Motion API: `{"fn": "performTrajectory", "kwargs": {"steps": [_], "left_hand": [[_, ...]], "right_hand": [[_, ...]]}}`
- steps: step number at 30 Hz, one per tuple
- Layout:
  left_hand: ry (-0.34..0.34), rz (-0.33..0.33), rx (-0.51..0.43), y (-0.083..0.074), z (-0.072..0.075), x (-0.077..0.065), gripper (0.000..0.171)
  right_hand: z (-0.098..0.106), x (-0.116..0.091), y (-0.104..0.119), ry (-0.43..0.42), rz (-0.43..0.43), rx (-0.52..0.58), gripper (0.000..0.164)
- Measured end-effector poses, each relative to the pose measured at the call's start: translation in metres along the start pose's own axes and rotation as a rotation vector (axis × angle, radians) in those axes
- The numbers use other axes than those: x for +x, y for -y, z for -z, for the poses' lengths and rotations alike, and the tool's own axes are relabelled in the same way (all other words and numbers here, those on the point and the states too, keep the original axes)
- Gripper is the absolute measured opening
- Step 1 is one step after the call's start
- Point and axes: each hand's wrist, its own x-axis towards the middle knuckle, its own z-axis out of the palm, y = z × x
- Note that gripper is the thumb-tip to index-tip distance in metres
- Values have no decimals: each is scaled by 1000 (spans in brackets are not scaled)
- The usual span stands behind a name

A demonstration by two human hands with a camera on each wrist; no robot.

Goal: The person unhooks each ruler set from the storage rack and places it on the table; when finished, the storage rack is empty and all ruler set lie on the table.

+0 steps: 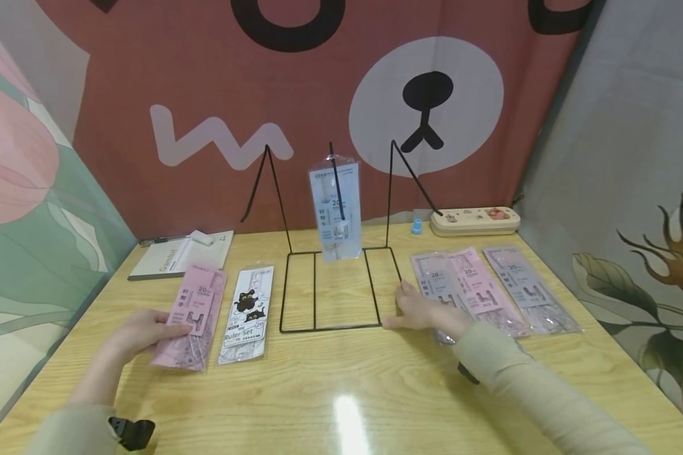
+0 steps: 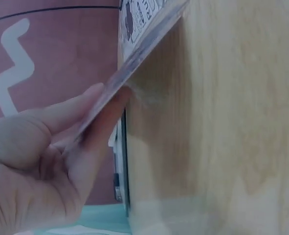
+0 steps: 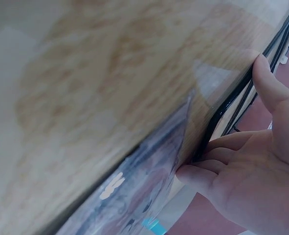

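My left hand (image 1: 142, 332) pinches a pink ruler-set packet (image 1: 196, 300) between thumb and fingers. In the left wrist view the packet (image 2: 129, 68) is tilted, with one edge lifted off the wood. A black wire display rack (image 1: 330, 327) stands mid-table. My right hand (image 1: 424, 311) grips its front right corner, the thumb on the front bar and the fingers at the side bar, as the right wrist view shows of the rack (image 3: 232, 93). From the rack's middle hook hangs a blue ruler-set packet (image 1: 323, 215); both outer hooks are bare.
Beside the pink packet lies a white ruler-set packet (image 1: 247, 316) with black cats. Right of the rack lie a grey packet (image 1: 432, 272), a pink packet (image 1: 478, 284) and another grey packet (image 1: 526, 287). Behind are a notebook (image 1: 148, 262), a pencil case (image 1: 472, 222) and a small blue piece (image 1: 417, 226).
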Motion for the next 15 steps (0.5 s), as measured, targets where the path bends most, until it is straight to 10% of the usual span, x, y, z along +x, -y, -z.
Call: {"fn": "performTrajectory", "kwargs": {"steps": [7,15], "left_hand": [[-177,57,277,-31,2,-4,90],[-304,-191,285,-71,-15,6,93]], "right_hand": [[0,-1,1,-3,0,7,95],[0,-3,2,4,-16,8,95]]}}
